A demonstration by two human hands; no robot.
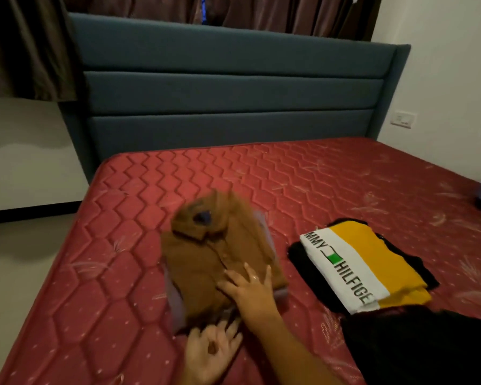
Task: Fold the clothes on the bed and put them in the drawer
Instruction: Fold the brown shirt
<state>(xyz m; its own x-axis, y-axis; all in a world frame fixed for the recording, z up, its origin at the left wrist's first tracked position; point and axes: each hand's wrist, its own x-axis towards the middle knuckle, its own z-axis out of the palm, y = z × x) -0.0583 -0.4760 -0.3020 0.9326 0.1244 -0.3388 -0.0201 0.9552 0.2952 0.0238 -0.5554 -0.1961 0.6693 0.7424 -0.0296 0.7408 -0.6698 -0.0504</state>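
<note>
Dim, warm indoor light falls evenly over the red mattress (345,184), with soft shadow on the wall (25,151) left of the headboard (233,87). The brown shirt (220,262) is smeared by motion blur. Wide-angle distortion bows lines near the edges, and detail is soft throughout.

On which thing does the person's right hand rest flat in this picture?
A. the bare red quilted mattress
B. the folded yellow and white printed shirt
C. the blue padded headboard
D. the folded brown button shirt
D: the right hand lies with fingers spread on the folded brown button shirt, apart from the yellow and white printed shirt at the right on the red quilted mattress.
</note>
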